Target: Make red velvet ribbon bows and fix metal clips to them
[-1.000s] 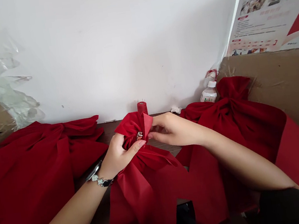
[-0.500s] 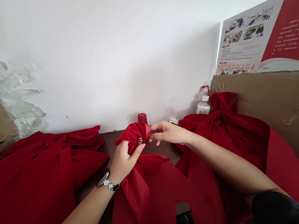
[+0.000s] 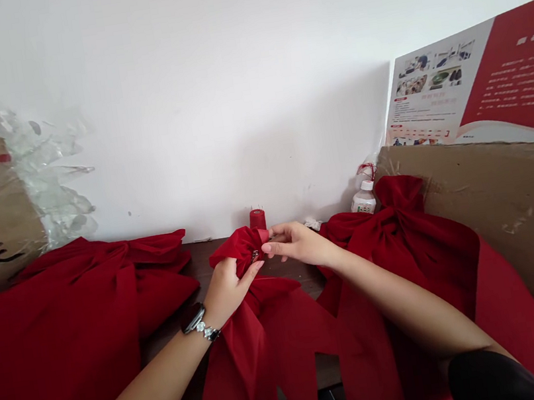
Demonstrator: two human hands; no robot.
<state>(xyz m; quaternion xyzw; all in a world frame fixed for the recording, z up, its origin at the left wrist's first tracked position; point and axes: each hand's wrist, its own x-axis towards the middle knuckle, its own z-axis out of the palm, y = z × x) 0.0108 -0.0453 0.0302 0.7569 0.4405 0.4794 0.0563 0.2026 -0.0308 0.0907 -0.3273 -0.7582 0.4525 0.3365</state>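
My left hand grips the gathered neck of a red fabric bow at the middle of the table. A small metal clasp shows in the folds just above my left fingertips. My right hand comes in from the right, its thumb and fingers pinching the top of the gathered fabric near the clasp. The bow's long tails hang down over the table's front edge. A watch and a beaded bracelet circle my left wrist.
Finished-looking red bows lie to the left and right on the dark wooden table. Behind stand a red spool with pins and a white bottle. Cardboard and a poster lean at the right.
The view has turned left and tilted, so more of the poster shows. My hands sit lower in the picture, and the loose red flap at the top of the gathered fabric has been drawn in.
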